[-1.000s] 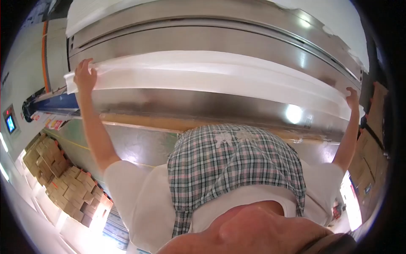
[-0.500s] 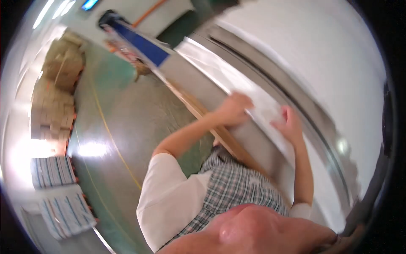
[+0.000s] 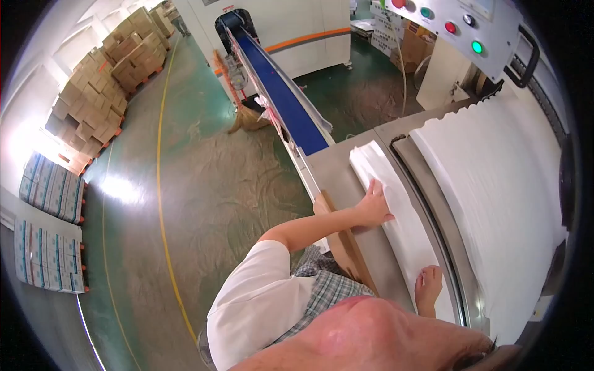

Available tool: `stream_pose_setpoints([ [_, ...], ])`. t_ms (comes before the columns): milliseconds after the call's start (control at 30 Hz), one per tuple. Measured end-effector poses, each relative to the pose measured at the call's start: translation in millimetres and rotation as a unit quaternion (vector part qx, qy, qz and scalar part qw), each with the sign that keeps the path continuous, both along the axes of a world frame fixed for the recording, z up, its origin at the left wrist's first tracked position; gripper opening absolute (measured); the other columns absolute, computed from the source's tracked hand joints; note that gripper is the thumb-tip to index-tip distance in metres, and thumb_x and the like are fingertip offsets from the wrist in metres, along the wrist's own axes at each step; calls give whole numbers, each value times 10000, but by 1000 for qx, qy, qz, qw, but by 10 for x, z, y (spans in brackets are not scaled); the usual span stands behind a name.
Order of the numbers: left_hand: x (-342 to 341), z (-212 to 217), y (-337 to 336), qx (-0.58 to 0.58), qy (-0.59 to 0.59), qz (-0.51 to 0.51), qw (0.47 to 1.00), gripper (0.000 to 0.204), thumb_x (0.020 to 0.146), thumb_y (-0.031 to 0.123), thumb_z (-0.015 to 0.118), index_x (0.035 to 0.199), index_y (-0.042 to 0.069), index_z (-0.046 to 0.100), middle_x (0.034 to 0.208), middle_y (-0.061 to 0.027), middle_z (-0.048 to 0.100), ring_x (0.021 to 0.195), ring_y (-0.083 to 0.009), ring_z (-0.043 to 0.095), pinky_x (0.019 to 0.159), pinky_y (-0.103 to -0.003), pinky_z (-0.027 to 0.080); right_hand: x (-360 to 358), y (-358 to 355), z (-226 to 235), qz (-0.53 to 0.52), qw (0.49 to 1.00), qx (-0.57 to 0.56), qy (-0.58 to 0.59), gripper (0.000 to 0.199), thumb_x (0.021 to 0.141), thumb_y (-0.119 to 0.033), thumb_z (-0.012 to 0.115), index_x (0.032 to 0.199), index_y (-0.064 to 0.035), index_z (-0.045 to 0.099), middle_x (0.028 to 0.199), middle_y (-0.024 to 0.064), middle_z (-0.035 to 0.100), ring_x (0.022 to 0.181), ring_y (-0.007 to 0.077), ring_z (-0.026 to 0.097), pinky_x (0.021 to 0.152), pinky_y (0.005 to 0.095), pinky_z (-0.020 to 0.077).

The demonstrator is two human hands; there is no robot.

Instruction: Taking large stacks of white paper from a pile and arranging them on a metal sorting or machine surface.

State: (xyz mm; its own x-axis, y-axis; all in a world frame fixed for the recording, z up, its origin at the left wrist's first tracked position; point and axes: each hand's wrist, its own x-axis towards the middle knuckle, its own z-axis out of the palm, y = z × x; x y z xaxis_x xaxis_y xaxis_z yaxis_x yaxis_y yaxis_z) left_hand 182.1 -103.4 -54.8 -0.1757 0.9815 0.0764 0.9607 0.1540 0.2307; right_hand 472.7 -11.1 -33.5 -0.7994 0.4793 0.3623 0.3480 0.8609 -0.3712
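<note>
A long, narrow stack of thin white sheets, like tissue paper [image 3: 405,219], lies along the grey metal worktop [image 3: 346,170]. At its near-left side, my left hand [image 3: 374,205] rests against the stack with fingers and thumb apart. Farther down the same stack is my right hand [image 3: 428,284], its fingers loosely bent on the white surface. Neither hand visibly grips anything. Part of the right hand's palm and its forearm are hidden beneath my head's edge of the picture.
Right of a dark slot, a broad white sheet mass [image 3: 495,185] covers the machine. A blue conveyor belt [image 3: 281,93] runs from the worktop to a white machine. A button panel [image 3: 458,31] hangs at upper right. Stacked cartons [image 3: 93,99] line the left wall. A broom [image 3: 247,119] stands by the belt.
My view has swung, bringing the panel and more of the belt into sight. Both hands have come down onto the white stack, the right one now nearer my body.
</note>
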Motion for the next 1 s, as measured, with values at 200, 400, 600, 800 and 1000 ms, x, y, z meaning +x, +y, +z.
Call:
stream_pose_setpoints([
  [200,-1165,-483,177,108,155,143,972,494,748,321,508,1170,65,497,1201,-171,436,1190,-385,300,955,-616,179,-361,-9,-31,-11,1000,-13,-8,182,627,52,566,758,-45,484,835,124,476,766,313,499,637,387,414],
  [400,-1762,95,309,293,-72,266,916,281,704,226,540,937,74,582,1040,-131,523,1032,-333,457,859,-494,352,-468,-130,25,-34,998,-22,-43,187,612,39,559,758,-46,481,834,126,477,783,323,490,667,399,410],
  [600,-298,78,937,130,-24,-98,986,256,726,283,536,658,38,565,764,-143,577,767,-299,559,658,-428,436,-451,-192,179,-82,996,-27,-4,182,629,40,552,780,-44,495,848,130,487,806,309,492,675,384,416],
  [800,-1,-398,987,63,-97,-121,986,255,779,244,457,720,52,614,731,-146,609,695,-309,594,605,-447,460,413,-238,35,-177,982,48,-41,191,634,26,537,813,-37,510,848,143,487,791,330,470,657,399,415],
  [1000,-900,-655,231,21,70,-182,981,198,825,140,437,918,40,581,902,-155,573,876,-316,530,740,-430,406,1171,-173,6,-268,954,-46,-125,278,587,-16,574,857,-49,513,952,116,505,913,313,466,767,382,428],
])
